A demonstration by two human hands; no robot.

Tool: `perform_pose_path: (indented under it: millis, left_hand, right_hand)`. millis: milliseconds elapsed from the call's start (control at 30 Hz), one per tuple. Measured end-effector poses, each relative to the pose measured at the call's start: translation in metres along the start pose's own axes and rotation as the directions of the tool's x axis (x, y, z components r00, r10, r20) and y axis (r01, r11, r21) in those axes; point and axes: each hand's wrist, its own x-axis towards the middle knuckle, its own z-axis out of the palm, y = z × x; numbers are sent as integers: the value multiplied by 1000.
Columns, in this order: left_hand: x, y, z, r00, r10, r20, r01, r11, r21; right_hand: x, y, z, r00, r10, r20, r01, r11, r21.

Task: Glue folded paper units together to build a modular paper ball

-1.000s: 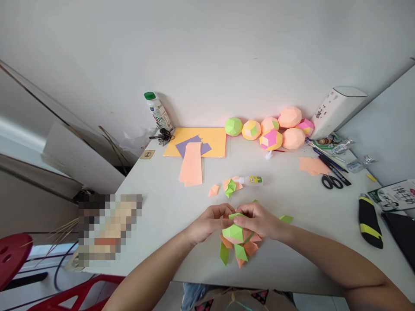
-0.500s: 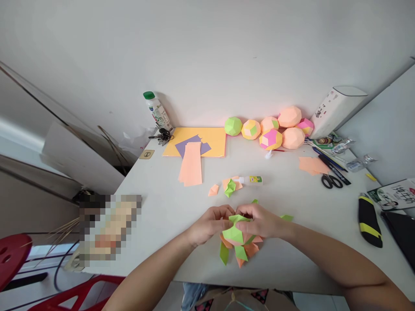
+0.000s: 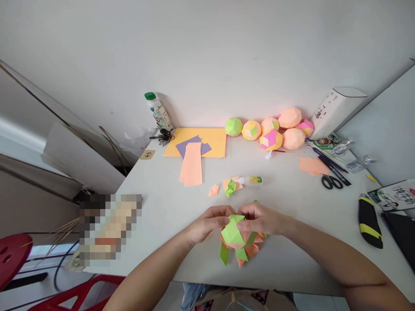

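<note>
Between my hands is a partly built faceted paper ball (image 3: 234, 232) in green and peach. My left hand (image 3: 210, 221) pinches its upper left edge, fingers behind and thumb in front. My right hand (image 3: 257, 218) grips its upper right side, with the thumb lying on the green face. Loose green and peach folded paper pieces (image 3: 241, 254) lie around and under the ball. Beyond my hands are a small green folded piece (image 3: 230, 188) on peach paper, a peach scrap (image 3: 213, 190) and a glue bottle (image 3: 254, 180) on its side. The fingertips behind the ball are partly hidden.
Finished paper balls (image 3: 271, 139) stand along the wall. Peach strips (image 3: 192, 166) lie on a yellow sheet (image 3: 214, 137) at the back left, near a drink bottle (image 3: 159, 113). Scissors (image 3: 332, 181), pens and a black-and-yellow case (image 3: 370, 221) lie on the right.
The ball has turned slightly in my hands, showing more of its green face. My left thumb has shifted toward the ball's left edge.
</note>
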Motion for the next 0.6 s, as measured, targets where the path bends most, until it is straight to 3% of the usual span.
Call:
perform_pose_path:
  millis: [100, 267, 367, 600]
  left_hand:
    - [-1, 0, 3, 999, -33, 2, 33, 999, 8]
    - [-1, -3, 3, 997, 34, -73, -38, 998, -47]
    - [-1, -4, 0, 994, 17, -107, -25, 997, -73]
    - [-1, -7, -1, 998, -26, -57, 22, 997, -75]
  right_hand:
    - [0, -1, -1, 1000, -5, 17, 4, 1000, 13]
    - [-1, -5, -10, 997, -73, 16, 71, 991, 113]
    - [-2, -5, -14, 996, -88, 3, 87, 990, 113]
    - [-2, -2, -12, 995, -96, -9, 97, 995, 31]
